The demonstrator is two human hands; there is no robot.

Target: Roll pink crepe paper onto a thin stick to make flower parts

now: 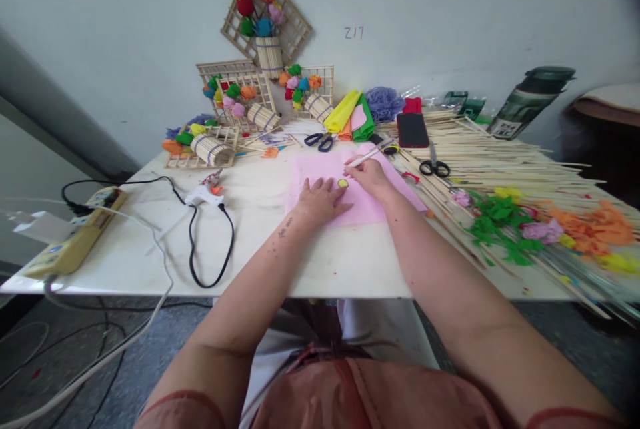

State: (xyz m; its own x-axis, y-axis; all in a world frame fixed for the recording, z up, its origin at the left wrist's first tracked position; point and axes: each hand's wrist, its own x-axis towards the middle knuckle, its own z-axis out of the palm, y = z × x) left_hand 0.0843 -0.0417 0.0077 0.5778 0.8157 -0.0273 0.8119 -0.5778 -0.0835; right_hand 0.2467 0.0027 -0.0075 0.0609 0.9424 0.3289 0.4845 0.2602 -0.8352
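A sheet of pink paper (320, 165) lies on the white table in front of me. My left hand (323, 201) rests flat on it with the fingers spread. Close to the left fingertips lies a small yellow piece (343, 183) with a dark outline. My right hand (370, 177) grips a white pen (369, 154), slanting up to the right, with its lower end near the top of the yellow piece. Whether the tip touches the paper is too small to tell.
Dark-handled scissors (320, 142) and folded coloured paper (345, 115) lie behind the sheet. On the right are thin wooden sticks (505, 155), a phone (413, 130), more scissors (435, 167) and a bottle (533, 102). A corded glue gun (204, 194) and power strip (80, 235) are left.
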